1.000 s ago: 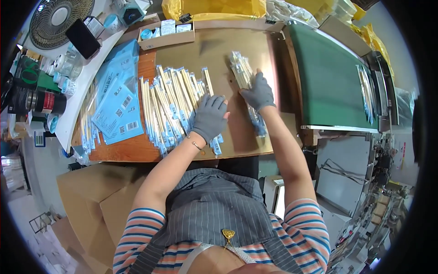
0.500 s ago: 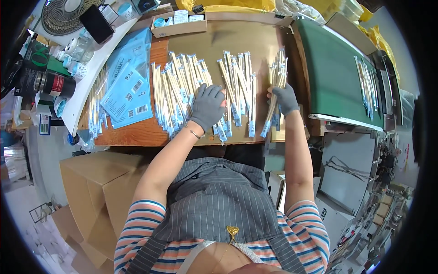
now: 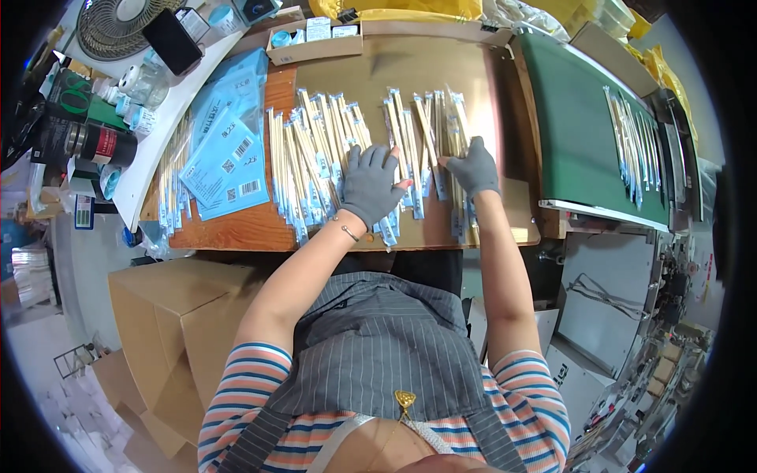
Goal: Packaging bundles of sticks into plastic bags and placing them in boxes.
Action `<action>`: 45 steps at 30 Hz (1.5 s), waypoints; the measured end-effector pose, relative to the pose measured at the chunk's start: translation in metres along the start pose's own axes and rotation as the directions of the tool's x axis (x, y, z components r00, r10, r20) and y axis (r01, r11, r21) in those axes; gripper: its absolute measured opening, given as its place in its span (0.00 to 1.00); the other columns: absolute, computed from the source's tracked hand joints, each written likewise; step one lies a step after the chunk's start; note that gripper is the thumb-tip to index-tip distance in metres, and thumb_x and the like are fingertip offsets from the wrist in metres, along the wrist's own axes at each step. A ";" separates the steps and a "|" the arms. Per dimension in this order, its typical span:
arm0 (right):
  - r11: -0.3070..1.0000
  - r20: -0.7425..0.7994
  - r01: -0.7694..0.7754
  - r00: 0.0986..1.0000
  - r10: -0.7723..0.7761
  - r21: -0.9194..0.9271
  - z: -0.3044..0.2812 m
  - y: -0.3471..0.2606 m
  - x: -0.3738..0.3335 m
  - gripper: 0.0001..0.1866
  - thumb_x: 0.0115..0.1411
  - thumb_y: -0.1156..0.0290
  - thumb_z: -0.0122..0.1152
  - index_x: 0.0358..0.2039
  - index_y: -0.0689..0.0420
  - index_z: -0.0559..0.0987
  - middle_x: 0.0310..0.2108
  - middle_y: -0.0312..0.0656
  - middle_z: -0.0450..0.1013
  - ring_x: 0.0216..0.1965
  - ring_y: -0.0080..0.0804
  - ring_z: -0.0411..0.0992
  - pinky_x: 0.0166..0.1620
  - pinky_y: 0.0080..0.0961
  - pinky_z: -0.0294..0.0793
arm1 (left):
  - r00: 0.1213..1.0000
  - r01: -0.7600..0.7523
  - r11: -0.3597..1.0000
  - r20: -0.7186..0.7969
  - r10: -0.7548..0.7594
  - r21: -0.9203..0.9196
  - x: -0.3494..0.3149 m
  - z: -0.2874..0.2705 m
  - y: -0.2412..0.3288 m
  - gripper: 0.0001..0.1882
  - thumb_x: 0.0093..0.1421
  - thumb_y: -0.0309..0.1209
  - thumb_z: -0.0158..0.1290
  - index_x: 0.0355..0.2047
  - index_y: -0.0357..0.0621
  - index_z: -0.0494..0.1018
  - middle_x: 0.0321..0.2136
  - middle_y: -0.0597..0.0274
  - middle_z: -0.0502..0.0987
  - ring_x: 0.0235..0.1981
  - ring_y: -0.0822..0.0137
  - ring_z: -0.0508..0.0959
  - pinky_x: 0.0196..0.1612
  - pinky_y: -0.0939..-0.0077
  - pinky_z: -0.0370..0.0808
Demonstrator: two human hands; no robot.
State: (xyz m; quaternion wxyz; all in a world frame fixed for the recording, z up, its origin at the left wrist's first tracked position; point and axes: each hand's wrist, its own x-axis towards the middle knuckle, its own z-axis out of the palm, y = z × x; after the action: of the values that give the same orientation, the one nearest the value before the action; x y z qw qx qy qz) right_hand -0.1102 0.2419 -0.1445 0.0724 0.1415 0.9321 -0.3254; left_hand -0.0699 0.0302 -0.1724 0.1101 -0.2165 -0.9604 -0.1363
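Wrapped chopsticks in clear sleeves with blue ends lie in rows on the table. My left hand [image 3: 371, 185], in a grey glove with some bare fingertips, rests with fingers spread between the large left group of chopsticks [image 3: 303, 165] and the smaller middle group [image 3: 406, 130]. My right hand [image 3: 476, 169], gloved alike, has its thumb and fingers around a bundle of wrapped chopsticks [image 3: 456, 126], beside the middle group. The bundle stretches away from me, its lower end near the table's front edge. My right palm and some fingers cover part of it.
Blue printed bags [image 3: 225, 162] lie at the left, beside more chopsticks [image 3: 175, 177]. A small cardboard tray [image 3: 315, 49] stands at the back. On the right is a green surface [image 3: 579, 126] with another chopstick group [image 3: 633, 150]. A cardboard box [image 3: 185, 299] stands below the table's left side.
My right hand has moved left with its bundle, closer to the middle group. My left hand has shifted slightly right, and its fingers are spread wider. The whole view has moved a little.
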 end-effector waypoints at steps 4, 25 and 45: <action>1.000 -0.006 0.014 1.000 -0.014 -0.006 -0.002 0.002 0.000 0.28 0.42 0.61 0.71 0.36 0.65 0.67 0.33 0.60 0.74 0.37 0.55 0.74 0.41 0.40 0.72 | 0.998 0.039 0.999 0.040 -0.038 -0.024 0.004 -0.003 0.004 0.31 0.57 0.48 0.49 0.54 0.38 0.65 0.46 0.54 0.69 0.52 0.57 0.66 0.60 0.50 0.53; 0.998 0.005 0.027 1.000 -0.027 0.064 -0.002 0.004 0.000 0.27 0.43 0.63 0.72 0.35 0.64 0.67 0.30 0.56 0.74 0.35 0.51 0.75 0.39 0.37 0.72 | 0.989 -0.017 1.000 -0.149 0.014 -0.021 0.020 0.024 0.017 0.24 0.58 0.42 0.47 0.48 0.38 0.71 0.49 0.46 0.68 0.55 0.50 0.64 0.59 0.51 0.53; 1.000 0.031 -0.015 0.999 0.015 -0.006 -0.006 -0.004 -0.002 0.27 0.43 0.63 0.72 0.36 0.64 0.67 0.32 0.56 0.74 0.37 0.50 0.75 0.40 0.38 0.72 | 0.991 -0.013 0.998 -0.130 0.005 -0.059 0.028 0.021 0.016 0.25 0.58 0.44 0.48 0.51 0.42 0.70 0.52 0.41 0.65 0.56 0.46 0.61 0.59 0.49 0.54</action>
State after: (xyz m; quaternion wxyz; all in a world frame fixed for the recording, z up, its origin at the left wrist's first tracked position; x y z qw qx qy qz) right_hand -0.1099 0.2426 -0.1373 0.0897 0.1432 0.9307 -0.3243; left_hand -0.0903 0.0614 -0.1815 0.1665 -0.2147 -0.9457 -0.1785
